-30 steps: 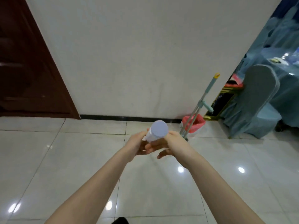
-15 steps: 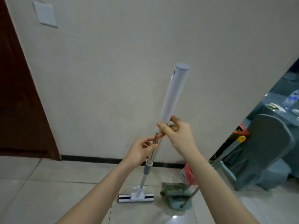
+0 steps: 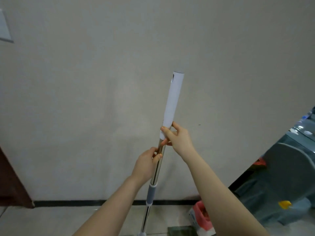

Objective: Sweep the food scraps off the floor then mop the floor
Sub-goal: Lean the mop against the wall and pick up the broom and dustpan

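I hold a mop (image 3: 173, 99) nearly upright in front of the white wall. Its top is a long white sleeve, below that a shiny metal pole with a grey collar. My right hand (image 3: 177, 138) grips the lower end of the white sleeve. Just below it, my left hand (image 3: 146, 166) pinches the metal pole. The mop head is cut off at the bottom edge of the view. A corner of the green dustpan (image 3: 180, 231) shows on the floor to the right of the pole.
A small bin with a pink bag (image 3: 202, 217) stands by the wall, right of the pole. A grey-covered chair (image 3: 286, 169) and a draped table (image 3: 305, 126) fill the right side. A dark wooden door (image 3: 12, 183) is at the left.
The view has tilted up from the floor to the wall. The mop handle went from pointing at the camera to standing upright, and the mop head dropped out of view.
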The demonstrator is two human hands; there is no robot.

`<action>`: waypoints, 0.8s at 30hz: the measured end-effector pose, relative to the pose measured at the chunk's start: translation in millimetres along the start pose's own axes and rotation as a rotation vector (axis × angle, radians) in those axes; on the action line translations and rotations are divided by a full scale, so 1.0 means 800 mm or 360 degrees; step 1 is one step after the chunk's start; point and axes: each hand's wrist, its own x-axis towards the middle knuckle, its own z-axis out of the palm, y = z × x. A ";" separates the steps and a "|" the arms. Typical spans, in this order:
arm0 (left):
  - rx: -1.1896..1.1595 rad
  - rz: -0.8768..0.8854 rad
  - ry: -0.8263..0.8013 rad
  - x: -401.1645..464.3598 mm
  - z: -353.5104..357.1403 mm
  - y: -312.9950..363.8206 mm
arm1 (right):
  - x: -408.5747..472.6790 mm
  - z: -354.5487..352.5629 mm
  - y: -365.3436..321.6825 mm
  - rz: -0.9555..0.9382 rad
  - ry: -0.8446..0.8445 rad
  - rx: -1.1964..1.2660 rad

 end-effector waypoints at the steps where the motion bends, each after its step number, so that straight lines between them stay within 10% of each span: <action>1: 0.0020 -0.0017 -0.0009 0.018 -0.002 -0.003 | 0.019 0.003 0.000 0.0000 -0.0003 -0.0022; 24: 0.0114 -0.0079 -0.0139 0.216 0.047 -0.032 | 0.239 -0.024 0.069 0.0116 0.0060 -0.0074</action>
